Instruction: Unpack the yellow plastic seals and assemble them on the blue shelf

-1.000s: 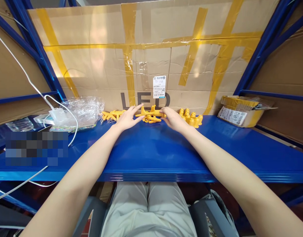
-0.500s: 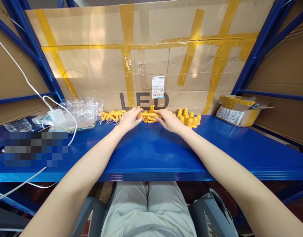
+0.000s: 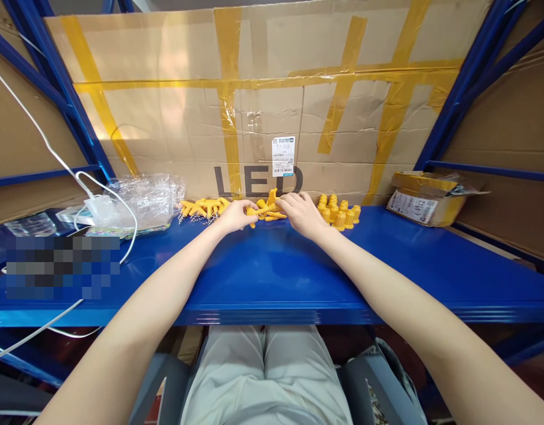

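At the back of the blue shelf, my left hand [image 3: 237, 217] is closed with thumb and fingers around a small yellow plastic piece [image 3: 253, 213]. My right hand [image 3: 303, 215] curls its fingertips onto another yellow piece at the right side of the loose yellow parts [image 3: 268, 208] lying between the hands. Exactly where its fingers grip is partly hidden. Left of my left hand lies a row of branching yellow pieces [image 3: 201, 207] with small metal chains [image 3: 192, 219]. Beside my right hand, several yellow cup-like pieces [image 3: 339, 219] stand upright in a cluster.
A large taped cardboard sheet [image 3: 174, 130] forms the back wall. To the left are clear plastic bags [image 3: 147, 192], a white charger [image 3: 101, 208] with cable, and a blurred dark object [image 3: 54, 260]. An opened small cardboard box [image 3: 424, 200] sits at right on the blue shelf [image 3: 272, 271].
My left hand has drawn slightly left and lower, now pinching a yellow piece apart from the middle pile. My right hand has shifted a little, its fingers more curled over the parts.
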The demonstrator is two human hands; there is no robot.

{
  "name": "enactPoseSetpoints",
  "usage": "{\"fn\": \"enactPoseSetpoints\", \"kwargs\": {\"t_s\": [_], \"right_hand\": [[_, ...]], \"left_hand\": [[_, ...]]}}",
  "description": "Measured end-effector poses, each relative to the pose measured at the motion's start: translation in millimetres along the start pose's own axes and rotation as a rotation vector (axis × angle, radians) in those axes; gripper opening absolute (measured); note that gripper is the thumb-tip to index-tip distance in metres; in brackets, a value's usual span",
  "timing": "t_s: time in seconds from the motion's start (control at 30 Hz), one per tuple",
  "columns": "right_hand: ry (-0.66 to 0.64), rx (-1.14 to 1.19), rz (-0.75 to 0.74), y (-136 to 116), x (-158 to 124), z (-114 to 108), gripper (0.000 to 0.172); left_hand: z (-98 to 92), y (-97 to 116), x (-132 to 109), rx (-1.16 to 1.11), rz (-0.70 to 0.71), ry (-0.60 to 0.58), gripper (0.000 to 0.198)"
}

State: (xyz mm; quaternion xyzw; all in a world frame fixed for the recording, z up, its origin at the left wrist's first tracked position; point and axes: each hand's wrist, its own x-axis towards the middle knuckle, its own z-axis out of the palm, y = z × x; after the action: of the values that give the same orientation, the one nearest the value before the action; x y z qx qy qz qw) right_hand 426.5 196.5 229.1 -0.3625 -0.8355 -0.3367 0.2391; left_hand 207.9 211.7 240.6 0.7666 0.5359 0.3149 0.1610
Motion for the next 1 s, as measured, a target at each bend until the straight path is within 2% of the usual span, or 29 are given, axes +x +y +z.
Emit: {"fn": "enactPoseSetpoints", "kwargs": {"t_s": [0.13, 0.23, 0.3, 0.37, 0.5, 0.57, 0.63, 0.7, 0.9, 1.0], "right_hand": [[0.0, -0.054, -0.02, -3, 1, -4, 0.032], [-0.002, -0.069, -0.023, -5, 2, -6, 0.031], [-0.006, -0.078, -0.023, -5, 2, -6, 0.03], [-0.003, -0.081, -0.012, -4, 2, -4, 0.029], [0.029, -0.04, 0.018, -3, 0, 0, 0.027], [0.02, 0.0, 0.012, -3, -1, 2, 0.029], [-0.016, 0.035, 0.011, -5, -2, 3, 0.029], [-0.058, 0.05, 0.025, -6, -2, 3, 0.027], [-0.066, -0.007, 0.075, -7, 1, -1, 0.026], [-0.047, -0.023, 0.087, -6, 2, 1, 0.024]], "left_hand": [[-4.0, 3, -3, -0.236, -0.093, -0.129, 0.032], [-6.4, 4, -5, -0.328, -0.132, -0.188, 0.027], [-6.1, 3, -5, -0.291, -0.12, -0.159, 0.026], [-4.3, 2, -4, -0.176, -0.051, -0.065, 0.027], [-0.5, 1, -3, 0.174, 0.228, 0.205, 0.027], [0.4, 2, -5, 0.313, 0.349, 0.271, 0.027], [1.0, 5, -7, 0.395, 0.402, 0.28, 0.028], [1.7, 8, -9, 0.432, 0.397, 0.267, 0.029], [3.1, 14, -10, 0.356, 0.233, 0.175, 0.033], [2.5, 15, -10, 0.357, 0.226, 0.164, 0.032]]}}
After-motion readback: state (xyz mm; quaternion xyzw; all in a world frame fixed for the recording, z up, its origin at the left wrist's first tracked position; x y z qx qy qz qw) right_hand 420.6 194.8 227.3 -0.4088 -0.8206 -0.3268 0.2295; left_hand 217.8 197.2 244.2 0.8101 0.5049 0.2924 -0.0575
